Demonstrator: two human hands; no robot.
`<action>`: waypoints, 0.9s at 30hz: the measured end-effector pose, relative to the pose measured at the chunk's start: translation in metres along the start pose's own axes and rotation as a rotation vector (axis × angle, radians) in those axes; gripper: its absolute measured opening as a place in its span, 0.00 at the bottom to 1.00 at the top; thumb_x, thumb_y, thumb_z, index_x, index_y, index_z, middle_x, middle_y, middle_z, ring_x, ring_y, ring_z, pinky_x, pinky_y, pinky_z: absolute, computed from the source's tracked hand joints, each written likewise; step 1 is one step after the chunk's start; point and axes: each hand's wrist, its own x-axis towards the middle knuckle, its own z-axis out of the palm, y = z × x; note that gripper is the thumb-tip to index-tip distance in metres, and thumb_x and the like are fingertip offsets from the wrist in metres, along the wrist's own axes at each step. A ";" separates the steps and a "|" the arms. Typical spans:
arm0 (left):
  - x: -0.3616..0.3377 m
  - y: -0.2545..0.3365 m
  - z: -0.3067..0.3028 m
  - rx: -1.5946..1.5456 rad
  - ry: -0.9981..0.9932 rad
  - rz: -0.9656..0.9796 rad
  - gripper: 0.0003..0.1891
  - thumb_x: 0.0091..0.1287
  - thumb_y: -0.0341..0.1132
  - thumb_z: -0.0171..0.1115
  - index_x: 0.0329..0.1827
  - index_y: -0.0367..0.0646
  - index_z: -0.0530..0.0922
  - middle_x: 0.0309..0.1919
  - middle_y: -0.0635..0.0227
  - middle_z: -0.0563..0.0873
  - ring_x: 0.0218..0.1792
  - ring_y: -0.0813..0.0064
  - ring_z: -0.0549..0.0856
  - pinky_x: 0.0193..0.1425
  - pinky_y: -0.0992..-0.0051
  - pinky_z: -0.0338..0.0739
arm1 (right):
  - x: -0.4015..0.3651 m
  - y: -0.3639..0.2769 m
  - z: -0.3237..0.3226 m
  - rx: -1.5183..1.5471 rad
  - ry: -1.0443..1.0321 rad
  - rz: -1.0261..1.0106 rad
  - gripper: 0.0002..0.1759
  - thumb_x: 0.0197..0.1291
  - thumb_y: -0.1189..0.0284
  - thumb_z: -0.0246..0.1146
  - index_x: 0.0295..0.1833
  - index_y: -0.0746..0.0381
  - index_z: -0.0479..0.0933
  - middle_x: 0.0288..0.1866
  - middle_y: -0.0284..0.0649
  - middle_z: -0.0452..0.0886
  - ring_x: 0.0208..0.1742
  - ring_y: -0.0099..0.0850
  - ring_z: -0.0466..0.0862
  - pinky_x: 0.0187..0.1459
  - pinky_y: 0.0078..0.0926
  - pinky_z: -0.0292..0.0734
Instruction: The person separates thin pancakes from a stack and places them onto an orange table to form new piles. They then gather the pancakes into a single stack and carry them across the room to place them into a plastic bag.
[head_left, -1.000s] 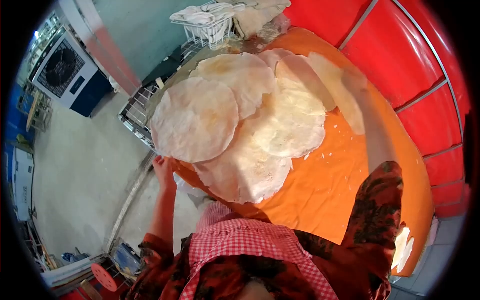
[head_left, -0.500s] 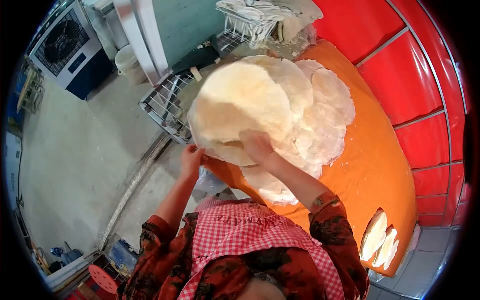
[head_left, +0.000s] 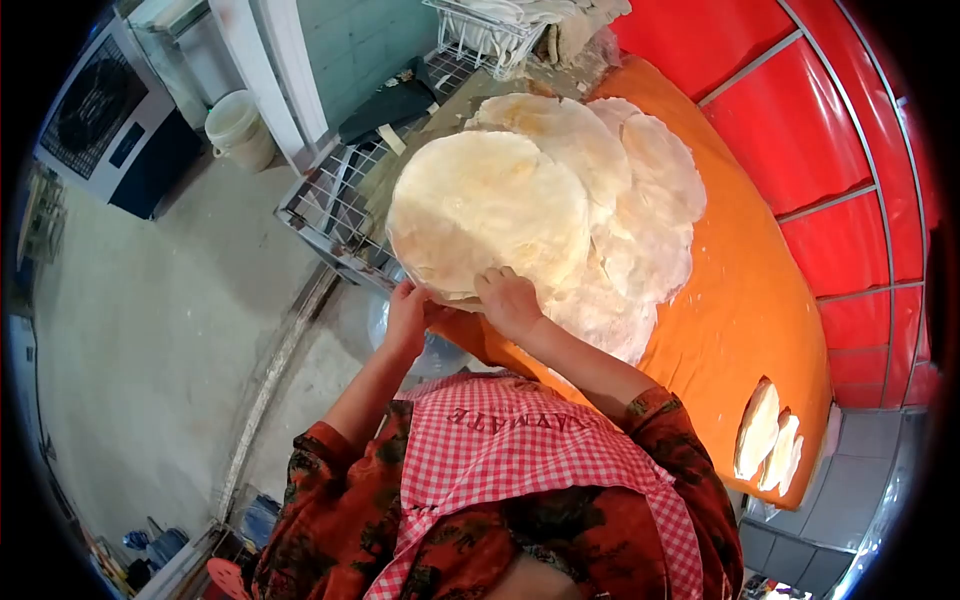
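Note:
A large round flatbread [head_left: 490, 205] lies on top of overlapping thin flatbreads [head_left: 650, 200] on an orange cloth [head_left: 740, 290]. My left hand [head_left: 408, 312] is closed on the near left edge of the top flatbread, its fingertips partly hidden. On the near edge, right of my left hand, my right hand [head_left: 510, 302] has its fingers curled over the rim of the same bread, thumb side out of sight. Both hands are a short way apart.
A metal wire rack [head_left: 335, 200] borders the cloth on the left, with a dark cloth [head_left: 385, 108] on it. A white wire basket [head_left: 490, 35] stands behind. Red panels [head_left: 800, 130] line the right. Folded bread pieces [head_left: 758, 430] lie at the near right.
The top flatbread's near edge, folded or raised before, now lies flatter. My right hand has moved slightly toward me, to that edge. The camera view has shifted.

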 end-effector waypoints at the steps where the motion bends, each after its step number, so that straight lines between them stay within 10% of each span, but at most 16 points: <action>1: -0.002 0.003 0.001 -0.028 -0.018 -0.014 0.13 0.65 0.27 0.51 0.52 0.37 0.72 0.41 0.58 0.83 0.35 0.61 0.87 0.38 0.67 0.85 | -0.003 -0.004 -0.001 0.042 0.020 0.009 0.11 0.53 0.67 0.61 0.39 0.62 0.77 0.44 0.43 0.78 0.49 0.42 0.78 0.44 0.40 0.78; 9: -0.005 0.018 0.019 -0.246 -0.183 -0.099 0.17 0.65 0.25 0.48 0.58 0.37 0.68 0.51 0.53 0.81 0.46 0.53 0.85 0.43 0.61 0.85 | -0.003 -0.011 -0.012 0.137 0.041 0.099 0.34 0.49 0.51 0.69 0.54 0.65 0.73 0.58 0.48 0.74 0.62 0.47 0.72 0.58 0.44 0.71; 27: -0.007 0.017 0.019 -0.110 -0.127 -0.059 0.20 0.63 0.23 0.45 0.60 0.40 0.67 0.47 0.52 0.83 0.37 0.55 0.87 0.35 0.64 0.84 | 0.014 0.012 -0.009 0.452 -0.026 0.030 0.28 0.59 0.53 0.63 0.56 0.64 0.73 0.57 0.51 0.77 0.60 0.50 0.75 0.60 0.45 0.70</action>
